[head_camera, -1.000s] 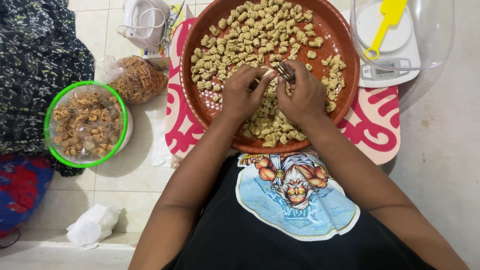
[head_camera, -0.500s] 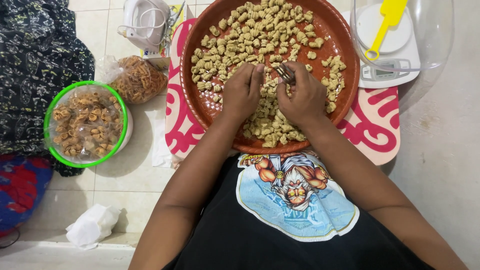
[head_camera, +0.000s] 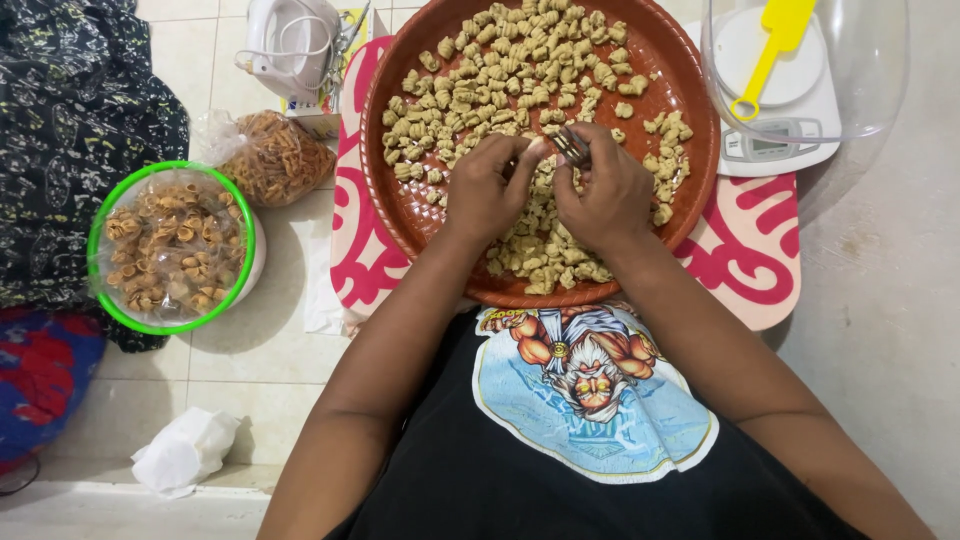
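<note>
Right hand (head_camera: 603, 190) grip pinches fork (head_camera: 571, 147), tines up-left; left hand (head_camera: 487, 187) adjacent.

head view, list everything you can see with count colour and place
tray: one, reddish brown, round, top centre
dough pieces: many, beige, on the tray
fork: one, metal, at the right hand's fingertips
mat: one, pink and white, under the tray
bowl: one, green rim, browned pieces inside, left
bag: one, clear, orange snacks, beside the bowl
scale: one, white, top right, under a clear dome
spatula: one, yellow, on the scale
tissue: one, white, lower left floor
left hand: over the tray, pinching dough
right hand: over the tray, holding the fork
</note>
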